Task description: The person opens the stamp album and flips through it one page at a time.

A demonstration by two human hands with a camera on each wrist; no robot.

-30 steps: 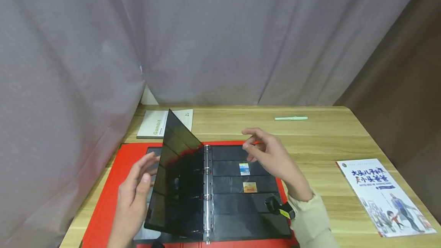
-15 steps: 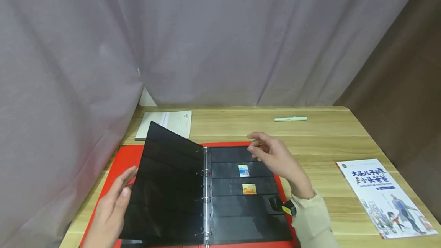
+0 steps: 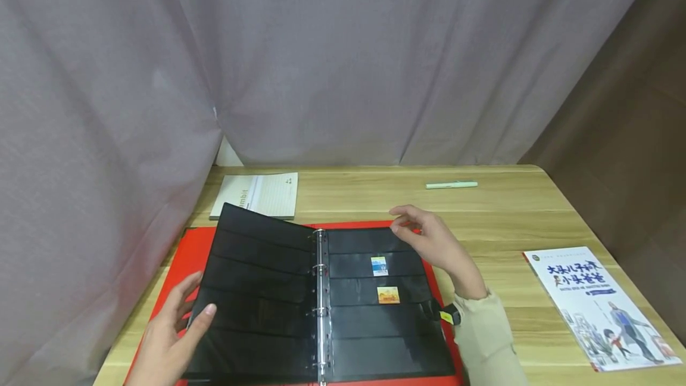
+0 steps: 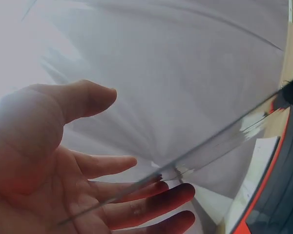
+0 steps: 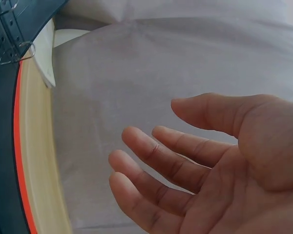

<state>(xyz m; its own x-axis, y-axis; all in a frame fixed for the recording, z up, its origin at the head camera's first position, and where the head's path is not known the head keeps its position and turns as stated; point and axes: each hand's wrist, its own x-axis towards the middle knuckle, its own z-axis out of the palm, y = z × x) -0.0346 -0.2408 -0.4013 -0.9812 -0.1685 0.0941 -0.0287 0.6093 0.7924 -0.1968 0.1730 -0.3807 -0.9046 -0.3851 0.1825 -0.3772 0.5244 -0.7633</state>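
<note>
Binder, head view: a red-covered ring binder (image 3: 199,246) lies spread at the near middle of the wood-grained table (image 3: 370,196), split by a shiny metal ring spine (image 3: 321,326).
Left page: a smooth black sheet (image 3: 257,290) with straight pocket strips, its left side raised at a tilt.
Right page: a flat, glossy black sheet (image 3: 375,319); a small blue stamp (image 3: 379,266) sits in the second row from the far end, an orange stamp (image 3: 388,295) in the third.
Left hand: the left hand (image 3: 168,338) is at the raised page's left edge, thumb and fingers apart.
Right hand: the right hand (image 3: 433,242), below a cream cloth sleeve (image 3: 485,338), is above the right page's far right corner, fingers softly bent.
Surroundings: pale notepad (image 3: 276,192) far left, slim mint pen (image 3: 452,184) far right, glossy white book (image 3: 600,308) right, creased grey curtain (image 3: 321,58) behind.
Left wrist view: the thin page edge crosses the palm; thumb one side, fingers the other, unclamped.
Right wrist view: thumb and gently curved fingers stand apart, the binder's red rim to the left.
</note>
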